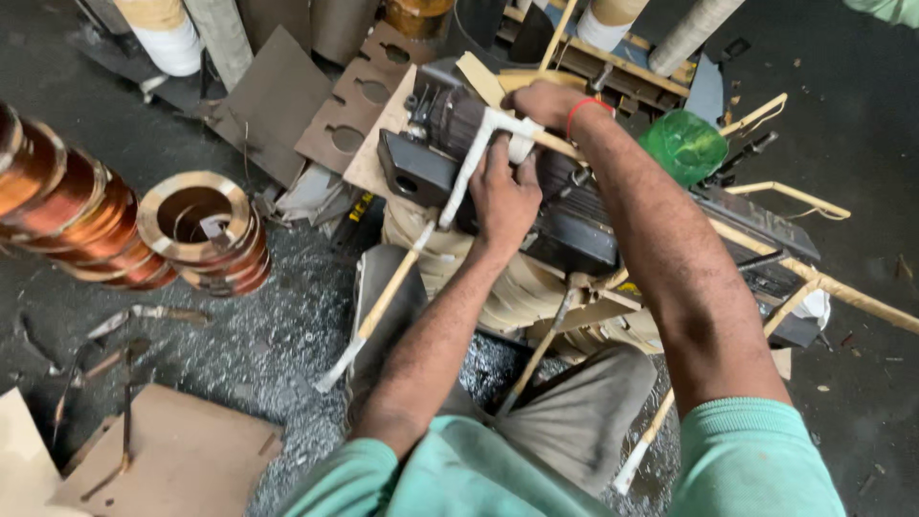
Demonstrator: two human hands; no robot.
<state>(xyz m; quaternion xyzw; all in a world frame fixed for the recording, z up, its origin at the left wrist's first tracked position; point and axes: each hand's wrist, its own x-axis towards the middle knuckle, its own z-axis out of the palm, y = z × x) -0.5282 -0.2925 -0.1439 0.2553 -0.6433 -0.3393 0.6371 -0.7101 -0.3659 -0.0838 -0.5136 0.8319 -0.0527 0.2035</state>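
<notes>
Hands (pixel 504 187) (pixel 546 101) on black transformer core (pixel 574 225)

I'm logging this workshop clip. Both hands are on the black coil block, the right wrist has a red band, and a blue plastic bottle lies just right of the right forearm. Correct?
Not quite: in the head view the plastic bottle is green, not blue. The rest holds: left hand and right hand rest on the black coil block, and the right wrist has a red band.

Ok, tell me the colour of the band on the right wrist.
Red: a thin band around the wrist of the right hand, clearest in the head view.
</notes>
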